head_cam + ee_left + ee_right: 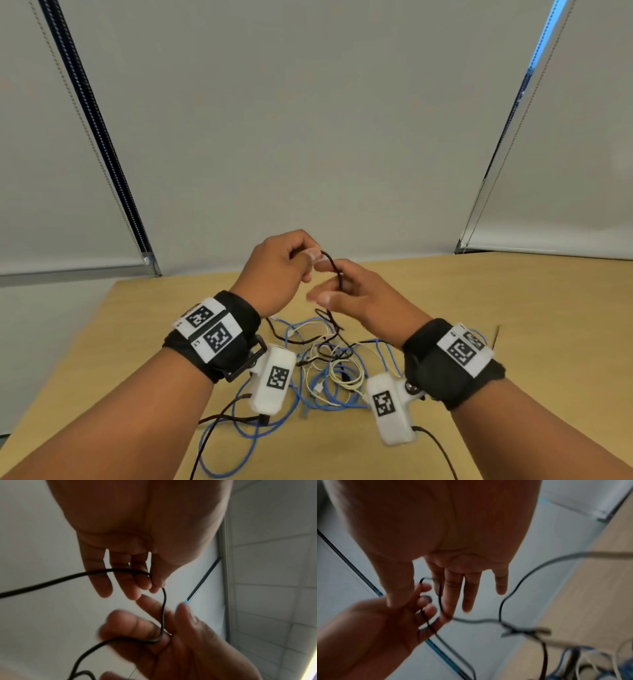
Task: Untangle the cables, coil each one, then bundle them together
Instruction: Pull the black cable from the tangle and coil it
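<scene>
While both hands work above it, the tan wooden worktop spans the lower half of the head view, backed by pale grey roller blinds with beaded chains at their edges. On the worktop, between the two forearms, lies a loose tangle of cables: a thin blue cable looping widest, a cream-white cable wound through its middle, both still knotted together, uncoiled.

Black fabric wristbands with white coded marker patches sit on each wrist, each carrying a white camera housing below it.

Left hand is raised over the far part of the tangle; thumb and fingers pinch a thin black cable near its top bend. In the left wrist view the cable crosses under these fingers, then drops toward the other hand.

Right hand is just beside the left, nearly touching. Its fingers are loosely curled with the black cable running across them, thumb alongside; blurred, so whether the grip is firm or slack I cannot tell, though the cable is hooked in the curl.

From the hands the black cable hangs down into the tangle on the worktop.
</scene>
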`<control>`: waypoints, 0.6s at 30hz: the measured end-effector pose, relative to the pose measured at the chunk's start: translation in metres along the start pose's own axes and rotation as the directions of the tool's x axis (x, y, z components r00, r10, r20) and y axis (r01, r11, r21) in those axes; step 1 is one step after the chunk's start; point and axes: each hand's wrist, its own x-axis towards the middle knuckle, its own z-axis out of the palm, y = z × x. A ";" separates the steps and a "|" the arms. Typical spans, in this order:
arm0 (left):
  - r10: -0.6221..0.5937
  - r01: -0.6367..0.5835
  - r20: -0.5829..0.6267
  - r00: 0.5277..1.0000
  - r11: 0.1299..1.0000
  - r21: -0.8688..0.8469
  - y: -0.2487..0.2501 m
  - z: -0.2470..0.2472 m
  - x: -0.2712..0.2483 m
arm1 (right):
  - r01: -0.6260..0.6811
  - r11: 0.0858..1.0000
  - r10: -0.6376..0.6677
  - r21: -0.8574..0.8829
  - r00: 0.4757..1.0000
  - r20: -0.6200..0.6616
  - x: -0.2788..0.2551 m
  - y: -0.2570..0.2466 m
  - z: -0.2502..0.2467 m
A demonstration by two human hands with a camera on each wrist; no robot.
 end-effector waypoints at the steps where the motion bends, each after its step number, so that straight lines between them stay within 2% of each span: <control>1: 0.014 -0.014 -0.019 1.000 1.000 0.008 0.001 -0.001 0.001 | -0.008 1.000 0.008 0.019 1.000 0.000 0.002 0.004 0.009; 4: 0.017 -0.018 -0.176 0.984 1.000 -0.002 -0.001 -0.016 0.008 | -0.047 0.999 0.047 -0.024 0.999 0.009 -0.001 0.032 0.018; 8: -0.106 0.064 -0.422 0.901 0.992 -0.112 -0.011 -0.053 0.018 | -0.176 0.978 0.185 -0.113 0.980 0.079 -0.021 0.072 0.002; 10: -0.146 0.122 -0.444 0.884 0.989 -0.082 -0.017 -0.061 0.017 | -0.231 0.968 0.238 -0.096 0.969 0.069 -0.028 0.080 -0.014; 13: -0.156 0.253 -0.348 0.924 0.933 0.254 -0.023 -0.044 0.006 | -0.240 0.950 0.255 -0.198 0.965 0.057 -0.024 0.078 -0.034; 14: -0.090 0.222 -0.339 0.936 0.900 0.374 -0.020 -0.033 0.000 | -0.229 0.941 0.248 -0.250 0.968 0.047 -0.020 0.076 -0.039; 15: 0.035 0.127 -0.323 0.946 0.876 0.465 -0.013 -0.020 -0.008 | -0.218 0.929 0.239 -0.299 0.970 0.036 -0.016 0.074 -0.042; 17: 0.268 -0.134 -0.160 0.950 0.814 0.566 0.008 0.009 -0.020 | -0.208 0.907 0.231 -0.365 0.973 0.018 -0.010 0.068 -0.049; 18: 0.307 -0.232 -0.048 0.950 0.804 0.548 0.016 0.023 -0.024 | -0.206 0.901 0.228 -0.383 0.974 0.013 -0.007 0.066 -0.052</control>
